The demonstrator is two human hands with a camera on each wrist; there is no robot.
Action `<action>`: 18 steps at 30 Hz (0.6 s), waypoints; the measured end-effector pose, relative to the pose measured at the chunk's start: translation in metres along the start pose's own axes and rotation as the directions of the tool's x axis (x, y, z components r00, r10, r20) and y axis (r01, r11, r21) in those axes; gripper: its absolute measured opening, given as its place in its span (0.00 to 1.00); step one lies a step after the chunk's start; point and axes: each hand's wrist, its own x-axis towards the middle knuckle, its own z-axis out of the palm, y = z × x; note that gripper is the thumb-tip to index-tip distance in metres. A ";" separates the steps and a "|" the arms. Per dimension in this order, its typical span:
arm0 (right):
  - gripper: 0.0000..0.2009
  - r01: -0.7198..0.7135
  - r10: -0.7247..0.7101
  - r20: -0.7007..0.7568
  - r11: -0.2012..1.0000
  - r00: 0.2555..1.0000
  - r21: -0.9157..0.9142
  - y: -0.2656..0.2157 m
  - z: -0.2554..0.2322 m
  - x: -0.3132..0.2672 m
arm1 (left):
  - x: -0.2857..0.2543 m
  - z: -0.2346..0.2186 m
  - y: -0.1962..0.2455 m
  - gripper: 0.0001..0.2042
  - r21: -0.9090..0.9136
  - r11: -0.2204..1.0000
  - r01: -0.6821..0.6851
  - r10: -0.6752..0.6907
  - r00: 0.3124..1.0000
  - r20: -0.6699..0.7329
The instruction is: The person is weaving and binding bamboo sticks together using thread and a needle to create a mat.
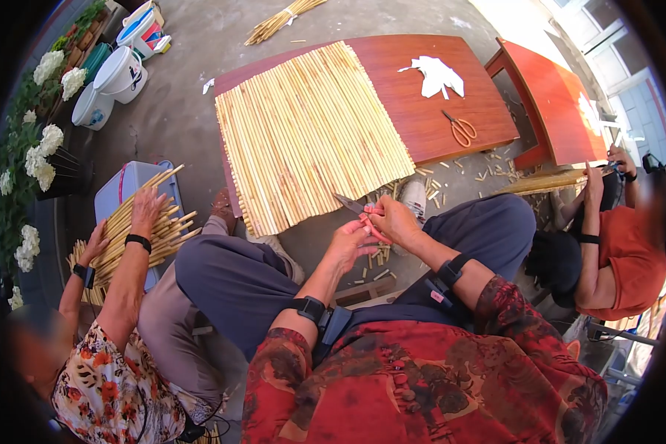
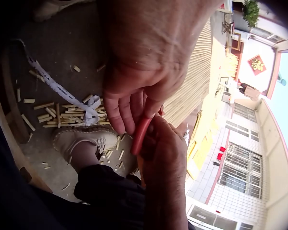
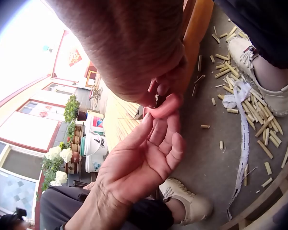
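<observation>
Closest in, a red, dark-blotched cloth shirt (image 1: 392,370) spreads above smooth dark trousers (image 1: 233,277). Beyond it, the right hand (image 1: 396,220) has its fingers curled round the red, smoothly rounded handles of a pair of scissors (image 1: 350,205), while the left hand (image 1: 348,244) pinches a handle between thumb and forefinger, its other fingers loose. The dark, tapered metal blades point at the near edge of a mat (image 1: 314,137) of pale, knotty stalks laid side by side; whether they touch it, I cannot tell. Short cylindrical offcuts (image 3: 259,112) litter the grey floor. The mat overhangs a glossy reddish-brown table (image 1: 422,122), which also bears orange-handled scissors (image 1: 462,133) and, farther off, a crumpled white scrap (image 1: 438,76). Farthest lies a tied stalk bundle (image 1: 285,21).
</observation>
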 end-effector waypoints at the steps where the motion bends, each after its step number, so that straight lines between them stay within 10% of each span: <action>1: 0.16 -0.001 0.001 -0.001 1.000 1.000 -0.001 -0.001 0.001 0.000 | 0.000 -0.001 0.000 0.10 -0.001 1.000 0.000 0.000 1.000 0.000; 8: 0.17 -0.053 0.057 0.098 0.998 0.994 -0.038 -0.010 0.002 0.005 | 0.008 -0.009 -0.002 0.09 -0.040 0.997 -0.073 0.073 0.997 -0.008; 13: 0.18 0.240 -0.211 0.134 0.934 0.968 -0.264 -0.014 -0.001 -0.003 | 0.026 -0.027 -0.016 0.10 -0.041 0.987 -0.153 0.156 0.984 0.091; 18: 0.19 0.253 -0.248 0.065 0.883 0.967 -0.395 -0.004 0.016 0.006 | 0.013 -0.014 0.000 0.15 -0.030 0.999 -0.024 0.020 0.991 -0.131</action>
